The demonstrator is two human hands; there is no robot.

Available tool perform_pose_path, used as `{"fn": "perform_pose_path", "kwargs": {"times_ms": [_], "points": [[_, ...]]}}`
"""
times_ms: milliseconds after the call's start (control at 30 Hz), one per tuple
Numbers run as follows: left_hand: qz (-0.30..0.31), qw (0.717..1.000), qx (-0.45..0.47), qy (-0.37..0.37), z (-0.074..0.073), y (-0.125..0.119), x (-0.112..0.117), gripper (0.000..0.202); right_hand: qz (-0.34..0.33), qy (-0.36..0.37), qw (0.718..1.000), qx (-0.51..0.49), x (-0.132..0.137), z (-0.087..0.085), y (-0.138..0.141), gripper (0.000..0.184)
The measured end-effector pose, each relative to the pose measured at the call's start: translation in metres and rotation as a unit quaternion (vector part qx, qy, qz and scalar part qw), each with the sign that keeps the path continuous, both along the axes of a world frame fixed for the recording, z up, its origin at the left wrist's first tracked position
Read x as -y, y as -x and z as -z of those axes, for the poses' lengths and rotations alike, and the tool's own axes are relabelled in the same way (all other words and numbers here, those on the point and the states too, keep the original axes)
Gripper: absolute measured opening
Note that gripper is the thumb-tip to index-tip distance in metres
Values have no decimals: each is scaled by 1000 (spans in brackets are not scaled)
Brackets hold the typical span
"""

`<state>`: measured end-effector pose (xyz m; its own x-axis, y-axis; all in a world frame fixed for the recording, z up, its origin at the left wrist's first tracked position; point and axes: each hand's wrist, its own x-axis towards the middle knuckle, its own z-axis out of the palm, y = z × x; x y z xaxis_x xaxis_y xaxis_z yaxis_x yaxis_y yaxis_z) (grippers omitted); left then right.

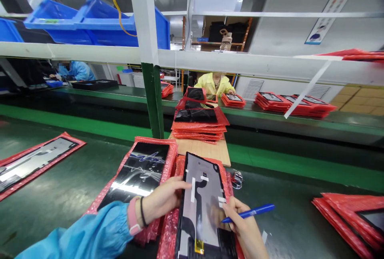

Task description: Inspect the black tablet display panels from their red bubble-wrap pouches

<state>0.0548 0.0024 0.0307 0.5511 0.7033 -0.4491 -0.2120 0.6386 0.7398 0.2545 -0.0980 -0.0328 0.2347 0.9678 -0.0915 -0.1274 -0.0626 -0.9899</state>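
Observation:
A tablet-sized display panel, its grey back face up with white tape strips, lies tilted over red bubble wrap in front of me. My left hand grips its left edge, thumb over the top and the other fingers mostly hidden. At the right edge, my right hand holds a blue pen, with its tip over the panel and its fingers close against the edge. Left of this panel lies another display panel, glossy black side up with blue and white scribbles, on red bubble wrap.
A wooden board bears stacked red-wrapped panels. More wrapped panels lie far left and right. A white-and-green post stands ahead. Across the bench, a person in yellow works; another wears blue.

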Motion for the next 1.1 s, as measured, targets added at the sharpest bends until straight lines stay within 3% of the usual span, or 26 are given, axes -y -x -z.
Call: {"fn": "perform_pose_path", "kwargs": {"times_ms": [100, 233, 433, 533, 633, 767, 900, 1100], "points": [[-11, 1000, -12, -22, 6, -18, 4, 25, -14, 14, 1000, -20, 1, -9, -3, 53], [-31, 997, -18, -72, 6, -20, 0, 47, -31, -6, 999, -25, 4, -27, -19, 55], [-68, 976, 7, -208, -28, -7, -7, 62, 73, -63, 994, 48, 3, -71, -46, 46], [-86, 950, 30, -300, -44, -4, -7, 71, 122, -117, 984, 53, -7, -91, -49, 38], [-90, 937, 45, -335, -54, -2, -5, 81, 152, -128, 980, 29, -19, -103, -45, 34], [-110, 947, 60, -297, -65, -2, 1, 84, 86, -107, 990, -24, -26, -112, -30, 40], [-144, 965, 95, -197, -73, -2, 4, 65, 21, -122, 987, -102, -19, -118, -15, 46], [-89, 970, 131, -187, -73, 7, -3, 67, 14, -156, 983, -99, -10, -129, -5, 48]]}}
